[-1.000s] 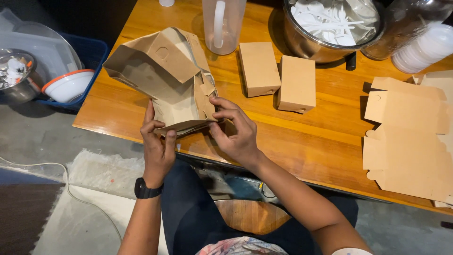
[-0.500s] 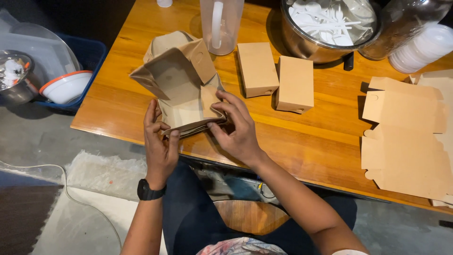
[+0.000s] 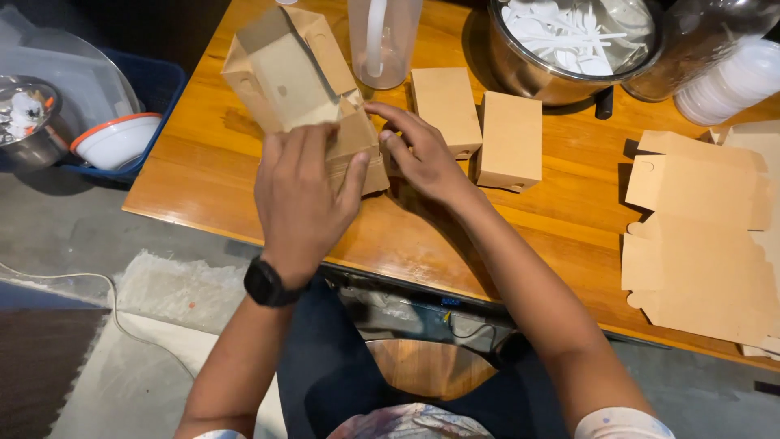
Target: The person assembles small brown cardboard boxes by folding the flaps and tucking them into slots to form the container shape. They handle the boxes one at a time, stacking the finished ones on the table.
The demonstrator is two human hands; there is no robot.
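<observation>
Head view: both hands (left hand (image 3: 299,195), right hand (image 3: 422,156)) grip creased kraft cardboard box (image 3: 301,81).

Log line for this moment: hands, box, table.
left hand: flat on half-folded cardboard box | right hand: fingers at box's right flap | two finished boxes beside | flat blanks right

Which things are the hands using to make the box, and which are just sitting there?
In use:
- half-folded box
- left hand and right hand on it
- two finished boxes
- flat cardboard pieces

Just sitting there:
- clear jug
- metal bowl of white spoons
- stack of white lids
- white bowl
</observation>
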